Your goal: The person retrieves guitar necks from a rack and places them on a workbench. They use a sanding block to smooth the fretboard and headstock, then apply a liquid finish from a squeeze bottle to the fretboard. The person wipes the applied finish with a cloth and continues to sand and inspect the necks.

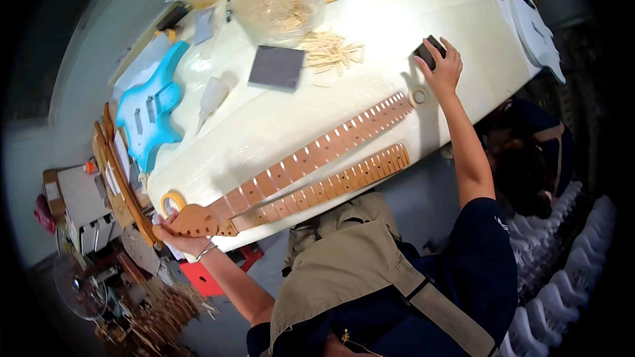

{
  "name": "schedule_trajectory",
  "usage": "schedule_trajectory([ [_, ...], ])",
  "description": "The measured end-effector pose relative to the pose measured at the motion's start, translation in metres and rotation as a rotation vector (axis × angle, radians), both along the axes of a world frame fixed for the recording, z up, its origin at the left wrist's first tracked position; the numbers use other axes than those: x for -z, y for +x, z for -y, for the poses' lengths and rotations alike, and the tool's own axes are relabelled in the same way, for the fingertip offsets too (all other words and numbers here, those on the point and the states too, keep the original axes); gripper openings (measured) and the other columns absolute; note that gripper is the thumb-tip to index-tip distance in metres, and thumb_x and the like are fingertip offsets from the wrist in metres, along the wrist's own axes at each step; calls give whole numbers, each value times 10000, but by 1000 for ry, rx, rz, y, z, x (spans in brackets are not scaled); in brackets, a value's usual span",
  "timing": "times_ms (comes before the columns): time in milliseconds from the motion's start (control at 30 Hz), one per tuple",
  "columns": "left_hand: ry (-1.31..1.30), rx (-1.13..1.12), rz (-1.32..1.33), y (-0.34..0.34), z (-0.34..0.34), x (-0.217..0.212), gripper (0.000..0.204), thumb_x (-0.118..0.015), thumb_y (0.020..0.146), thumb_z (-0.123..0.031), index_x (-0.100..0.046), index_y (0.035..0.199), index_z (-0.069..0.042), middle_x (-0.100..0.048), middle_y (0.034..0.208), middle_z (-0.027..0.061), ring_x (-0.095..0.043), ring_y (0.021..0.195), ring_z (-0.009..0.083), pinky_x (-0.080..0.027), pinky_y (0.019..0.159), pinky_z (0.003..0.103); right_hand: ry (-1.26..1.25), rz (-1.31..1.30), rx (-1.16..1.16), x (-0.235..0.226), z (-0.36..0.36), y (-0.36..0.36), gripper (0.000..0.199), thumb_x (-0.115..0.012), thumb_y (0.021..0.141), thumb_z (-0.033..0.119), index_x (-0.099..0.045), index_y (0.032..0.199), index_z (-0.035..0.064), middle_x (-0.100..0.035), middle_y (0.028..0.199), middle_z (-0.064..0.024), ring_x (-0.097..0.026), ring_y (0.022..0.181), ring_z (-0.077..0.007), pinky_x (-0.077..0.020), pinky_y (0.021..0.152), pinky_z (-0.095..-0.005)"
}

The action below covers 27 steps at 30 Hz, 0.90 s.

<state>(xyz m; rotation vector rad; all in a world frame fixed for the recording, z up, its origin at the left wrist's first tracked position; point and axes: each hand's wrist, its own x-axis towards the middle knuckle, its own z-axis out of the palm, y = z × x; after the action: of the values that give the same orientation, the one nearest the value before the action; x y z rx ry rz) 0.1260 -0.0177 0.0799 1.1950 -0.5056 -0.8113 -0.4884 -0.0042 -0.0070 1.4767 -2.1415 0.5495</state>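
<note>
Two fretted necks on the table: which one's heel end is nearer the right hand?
The far neck, its heel beside the pale ring, near the right hand. The other neck lies nearer the apron, its heel farther from that hand.

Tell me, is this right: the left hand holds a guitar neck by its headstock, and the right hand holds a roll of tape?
No: the head view shows the right hand holding a dark block. The left hand does hold a guitar neck by its headstock.

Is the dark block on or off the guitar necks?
Off: the right hand holds the dark block over the pale tabletop, beyond the ends of the guitar necks.
</note>
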Motion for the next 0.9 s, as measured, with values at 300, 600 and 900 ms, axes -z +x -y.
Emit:
schedule_trajectory([
  [300, 688, 335, 102, 41, 0, 78, 416, -526, 881, -395, -486, 977, 7, -599, 881, 132, -645, 734, 227, -553, 581, 313, 213, 617, -1056, -38, 145, 266, 347, -697, 721, 133, -618, 1058, 127, -583, 1057, -50, -503, 1011, -248, -420, 861, -350],
  [600, 894, 735, 404, 58, 28, 64, 379, -535, 888, -345, -502, 802, 22, -575, 622, 106, -607, 496, 173, -471, 434, 221, 568, 531, -1057, 1, 235, 353, 593, -737, 626, 47, -514, 1166, 152, -462, 1185, -81, -458, 1114, -278, -348, 996, -419],
  [900, 551, 819, 499, 69, 38, 61, 196, -561, 885, -210, -542, 833, -22, -574, 607, 32, -529, 496, 71, -425, 466, 198, 16, 1492, -687, -30, 105, 354, 690, -744, 637, 81, -401, 1234, 39, -478, 1124, -90, -470, 1093, -218, -386, 942, -347],
])
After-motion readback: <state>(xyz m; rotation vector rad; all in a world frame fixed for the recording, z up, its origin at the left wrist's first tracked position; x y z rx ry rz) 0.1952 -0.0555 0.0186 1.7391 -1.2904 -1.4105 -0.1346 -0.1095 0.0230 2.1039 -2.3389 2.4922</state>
